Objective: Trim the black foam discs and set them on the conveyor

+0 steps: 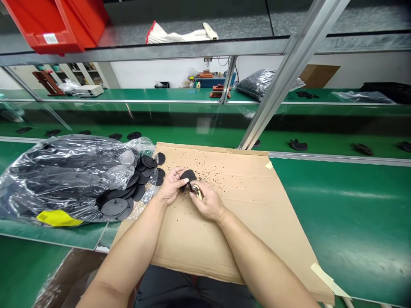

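My left hand (169, 186) pinching black disc (188, 175) above cardboard sheet (244, 201), fingers curled round its left edge. Right hand (207, 201) gripping small brass tool (197, 191), touching disc's lower right edge. Bag of discs (70, 175) further left.

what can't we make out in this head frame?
- Small metal tool in the right hand: fingers hide most of it, type unclear.
- Black disc in the left hand: lower edge hidden by both hands.
- Bag contents: glare on the plastic.
- Dark specks on the cardboard: too small to identify.
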`<state>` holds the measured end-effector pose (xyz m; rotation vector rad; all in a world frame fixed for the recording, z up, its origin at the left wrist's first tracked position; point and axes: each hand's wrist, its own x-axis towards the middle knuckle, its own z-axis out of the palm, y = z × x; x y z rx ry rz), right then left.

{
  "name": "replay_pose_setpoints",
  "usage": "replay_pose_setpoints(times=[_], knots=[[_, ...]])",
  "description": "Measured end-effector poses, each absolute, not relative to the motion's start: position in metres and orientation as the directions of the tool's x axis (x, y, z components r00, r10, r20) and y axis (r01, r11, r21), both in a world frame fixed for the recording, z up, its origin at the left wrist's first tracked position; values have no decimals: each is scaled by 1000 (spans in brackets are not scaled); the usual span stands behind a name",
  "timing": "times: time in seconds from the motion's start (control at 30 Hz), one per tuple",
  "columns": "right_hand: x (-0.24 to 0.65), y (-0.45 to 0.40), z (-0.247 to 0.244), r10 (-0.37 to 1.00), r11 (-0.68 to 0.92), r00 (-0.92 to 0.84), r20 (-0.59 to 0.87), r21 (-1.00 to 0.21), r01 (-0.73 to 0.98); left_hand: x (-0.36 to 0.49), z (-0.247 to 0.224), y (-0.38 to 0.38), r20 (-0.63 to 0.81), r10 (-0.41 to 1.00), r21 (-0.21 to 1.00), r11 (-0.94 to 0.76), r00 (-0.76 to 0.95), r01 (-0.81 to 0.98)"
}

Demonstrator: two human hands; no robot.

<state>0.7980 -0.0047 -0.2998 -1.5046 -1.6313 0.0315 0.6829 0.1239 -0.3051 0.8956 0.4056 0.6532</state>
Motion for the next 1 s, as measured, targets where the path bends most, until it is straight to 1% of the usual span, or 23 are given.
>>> replay_pose_setpoints(times=[0.1, 0.17, 0.23, 0.3, 0.4, 0.53, 0.63, 0.73, 0.83, 1.0], knots=[[793, -6, -298, 862, 291, -6, 507, -485, 825, 685, -305, 126, -122, 719, 786, 491, 684, -376], [790, -5, -299, 888, 302, -77, 454, -448, 842, 685, -305, 127, -175, 725, 772, 521, 666, -365], [789, -5, -301, 895, 308, -110, 432, -423, 852, 685, -305, 127, -205, 715, 760, 546, 668, -351], [789, -5, -303, 896, 305, -116, 429, -404, 862, 684, -305, 126, -203, 693, 757, 559, 692, -338], [789, -5, -304, 893, 296, -113, 435, -382, 876, 684, -305, 126, -188, 671, 759, 563, 717, -328], [790, -5, -303, 880, 298, -89, 467, -395, 869, 682, -303, 131, -182, 701, 717, 575, 690, -395], [791, -4, -305, 876, 205, 26, 482, -422, 883, 677, -300, 135, -167, 649, 685, 618, 742, -386], [793, -3, -306, 883, 104, 119, 454, -435, 895, 674, -297, 135, -186, 584, 687, 652, 790, -321], [792, -2, -306, 898, 67, 122, 423, -404, 912, 674, -295, 132, -204, 545, 691, 669, 813, -275], [790, -2, -304, 929, 21, 103, 356, -330, 944, 676, -294, 130, -216, 528, 662, 698, 822, -275]])
